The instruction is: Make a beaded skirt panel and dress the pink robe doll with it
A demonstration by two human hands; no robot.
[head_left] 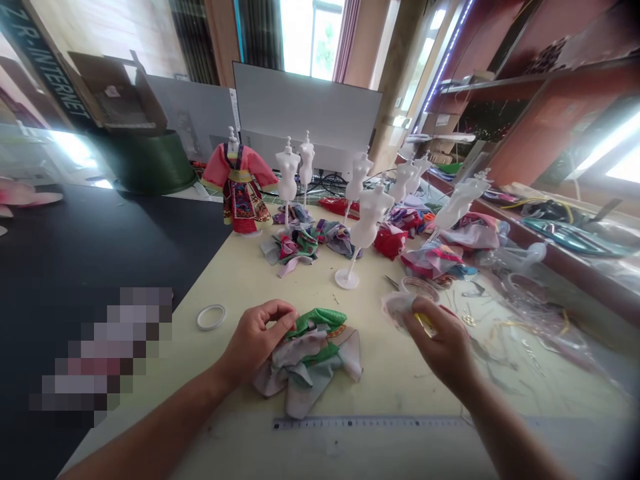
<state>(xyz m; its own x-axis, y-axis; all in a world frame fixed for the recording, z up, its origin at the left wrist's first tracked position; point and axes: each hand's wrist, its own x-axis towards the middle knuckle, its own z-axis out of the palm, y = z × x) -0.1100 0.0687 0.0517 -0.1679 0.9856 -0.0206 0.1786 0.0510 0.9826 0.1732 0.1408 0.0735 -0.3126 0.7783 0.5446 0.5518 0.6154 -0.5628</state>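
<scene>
My left hand is closed in a pinch on the upper left edge of a small green and grey cloth garment, which lies crumpled on the table. To the right, my right hand is closed with its fingertips on a pale, see-through piece that looks like thin plastic; motion blurs it. Something yellow shows under those fingers, but I cannot tell what it is. Just behind that hand are a roll of clear tape and a dark pointed metal tip.
Several white mini dress forms stand behind, among crumpled doll clothes. One form wears a pink robe. A white ring lies left, a ruler in front. Plastic bags and small fittings crowd the right side.
</scene>
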